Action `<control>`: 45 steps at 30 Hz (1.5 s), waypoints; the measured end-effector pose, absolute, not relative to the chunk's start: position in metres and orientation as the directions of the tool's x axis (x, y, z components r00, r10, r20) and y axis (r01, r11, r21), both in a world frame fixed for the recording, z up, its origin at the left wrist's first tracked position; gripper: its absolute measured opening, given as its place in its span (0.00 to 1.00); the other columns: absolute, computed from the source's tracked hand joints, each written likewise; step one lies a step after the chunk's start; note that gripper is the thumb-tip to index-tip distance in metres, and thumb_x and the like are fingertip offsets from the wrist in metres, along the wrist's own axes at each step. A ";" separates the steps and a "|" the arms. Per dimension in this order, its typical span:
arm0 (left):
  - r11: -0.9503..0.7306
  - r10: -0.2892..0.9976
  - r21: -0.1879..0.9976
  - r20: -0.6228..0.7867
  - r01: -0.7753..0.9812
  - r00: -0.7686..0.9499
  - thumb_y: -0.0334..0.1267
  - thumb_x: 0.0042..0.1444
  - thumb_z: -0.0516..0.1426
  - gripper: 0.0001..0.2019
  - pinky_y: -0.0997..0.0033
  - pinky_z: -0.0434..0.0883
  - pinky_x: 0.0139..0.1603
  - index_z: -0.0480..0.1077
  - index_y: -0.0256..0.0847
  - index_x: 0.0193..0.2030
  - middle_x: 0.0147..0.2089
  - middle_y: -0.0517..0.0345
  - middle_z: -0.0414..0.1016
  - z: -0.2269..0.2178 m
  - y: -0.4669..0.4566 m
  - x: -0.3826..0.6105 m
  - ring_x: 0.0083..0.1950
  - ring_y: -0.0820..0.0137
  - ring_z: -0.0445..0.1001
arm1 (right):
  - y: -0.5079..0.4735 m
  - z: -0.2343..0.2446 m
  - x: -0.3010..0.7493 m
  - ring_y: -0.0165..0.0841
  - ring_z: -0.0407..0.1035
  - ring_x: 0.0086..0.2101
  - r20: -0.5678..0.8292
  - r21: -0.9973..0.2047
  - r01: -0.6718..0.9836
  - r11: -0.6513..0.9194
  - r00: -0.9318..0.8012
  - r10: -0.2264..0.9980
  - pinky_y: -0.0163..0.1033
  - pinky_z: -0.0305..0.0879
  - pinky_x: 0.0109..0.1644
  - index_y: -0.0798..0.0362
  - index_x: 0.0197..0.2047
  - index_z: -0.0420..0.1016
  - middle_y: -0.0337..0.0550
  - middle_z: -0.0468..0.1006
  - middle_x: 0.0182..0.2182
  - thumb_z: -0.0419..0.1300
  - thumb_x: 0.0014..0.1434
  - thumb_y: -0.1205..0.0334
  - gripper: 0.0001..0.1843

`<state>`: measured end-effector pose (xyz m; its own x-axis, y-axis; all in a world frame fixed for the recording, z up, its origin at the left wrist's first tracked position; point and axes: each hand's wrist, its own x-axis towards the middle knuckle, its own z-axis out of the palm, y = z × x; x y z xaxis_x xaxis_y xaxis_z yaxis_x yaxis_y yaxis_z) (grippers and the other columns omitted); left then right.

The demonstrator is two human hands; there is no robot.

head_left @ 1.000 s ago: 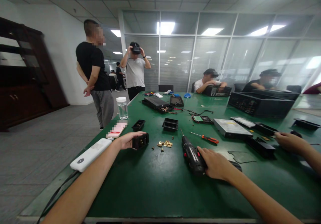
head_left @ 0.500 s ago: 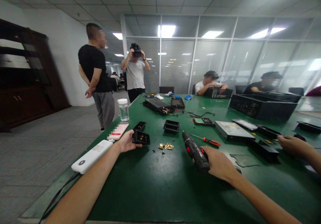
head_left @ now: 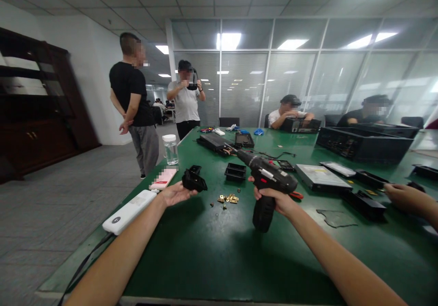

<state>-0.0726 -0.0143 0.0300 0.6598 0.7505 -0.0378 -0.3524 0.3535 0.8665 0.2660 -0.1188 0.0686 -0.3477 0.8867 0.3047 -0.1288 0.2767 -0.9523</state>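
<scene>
My left hand (head_left: 177, 193) holds a small black plastic box (head_left: 195, 181) by its edge, tilted, above the table's left side. A similar black piece (head_left: 195, 169) shows just behind it. My right hand (head_left: 275, 198) is wrapped round the grip of a black cordless drill (head_left: 268, 174), raised with its bit pointing up and to the left. Between the hands, a small pile of brass-coloured plates and screws (head_left: 230, 198) lies on the green table (head_left: 212, 260). A black two-section tray (head_left: 235, 172) stands beyond the pile. The drill covers most of an orange-handled screwdriver (head_left: 297, 195).
On the left lie a white power bank (head_left: 130, 211) and a phone (head_left: 164, 177), with a clear jar (head_left: 170, 150) behind. To the right are a silver drive (head_left: 321, 178), black casings (head_left: 364, 204) and a co-worker's hand (head_left: 405, 199). Other people stand and sit beyond.
My right hand has lifted the drill upright, its bit now pointing up-left. My left hand has tipped the black box, so its brass-coloured contents no longer show.
</scene>
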 end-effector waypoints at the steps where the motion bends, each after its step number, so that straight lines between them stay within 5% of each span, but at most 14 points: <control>1: 0.343 0.755 0.875 -0.040 -0.342 0.655 0.28 0.37 0.56 0.22 0.76 0.64 0.30 0.59 0.34 0.42 0.40 0.45 0.65 0.030 -0.014 -0.071 0.41 0.65 0.66 | -0.118 0.064 0.264 0.27 0.57 0.24 0.278 -0.959 -0.152 0.237 -0.380 0.882 0.33 0.56 0.30 0.62 0.43 0.60 0.40 0.59 0.21 0.51 0.44 0.61 0.22; 6: 0.345 0.775 0.903 -0.121 -0.255 0.620 0.28 0.41 0.55 0.14 0.81 0.61 0.20 0.62 0.33 0.38 0.32 0.49 0.67 0.027 -0.013 -0.059 0.29 0.74 0.67 | -0.127 0.051 0.257 0.25 0.55 0.20 0.169 -0.969 -0.240 0.058 -0.470 0.866 0.33 0.56 0.26 0.62 0.43 0.58 0.41 0.60 0.20 0.45 0.48 0.53 0.24; 10: 0.364 0.744 0.912 -0.164 -0.187 0.648 0.44 0.46 0.50 0.15 0.81 0.55 0.13 0.65 0.33 0.33 0.27 0.49 0.68 0.024 -0.013 -0.048 0.23 0.73 0.65 | -0.129 0.056 0.260 0.24 0.55 0.20 0.166 -0.978 -0.198 0.072 -0.515 0.841 0.33 0.56 0.26 0.61 0.44 0.58 0.43 0.63 0.25 0.50 0.47 0.55 0.23; 18: 0.129 0.949 0.858 0.039 -0.498 0.312 0.45 0.47 0.47 0.18 0.68 0.65 0.31 0.66 0.32 0.35 0.31 0.47 0.70 0.031 -0.012 -0.038 0.32 0.66 0.69 | -0.105 0.065 0.256 0.25 0.58 0.21 0.081 -0.992 0.024 0.124 -0.634 0.769 0.32 0.57 0.27 0.64 0.39 0.62 0.39 0.63 0.19 0.53 0.45 0.60 0.18; 28: 0.081 0.988 0.803 0.012 -0.590 0.152 0.57 0.42 0.43 0.27 0.63 0.66 0.30 0.66 0.33 0.32 0.27 0.48 0.71 0.022 -0.016 -0.027 0.29 0.64 0.70 | -0.128 0.077 0.239 0.25 0.62 0.21 -0.014 -0.998 0.056 0.025 -0.600 0.800 0.33 0.56 0.25 0.55 0.33 0.68 0.49 0.69 0.31 0.53 0.43 0.62 0.12; 45: -0.038 0.988 0.744 0.129 -0.667 0.088 0.49 0.43 0.46 0.21 0.64 0.66 0.27 0.66 0.31 0.30 0.24 0.48 0.70 0.024 -0.022 -0.019 0.27 0.63 0.70 | -0.124 0.071 0.244 0.24 0.59 0.21 -0.018 -0.999 -0.010 -0.033 -0.660 0.751 0.33 0.55 0.23 0.56 0.36 0.65 0.49 0.65 0.35 0.53 0.45 0.64 0.12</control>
<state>-0.0192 -0.0222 0.0237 0.0875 0.9878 0.1287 -0.6674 -0.0377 0.7437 0.2444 -0.1240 0.0708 -0.6601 0.7509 -0.0182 -0.0095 -0.0326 -0.9994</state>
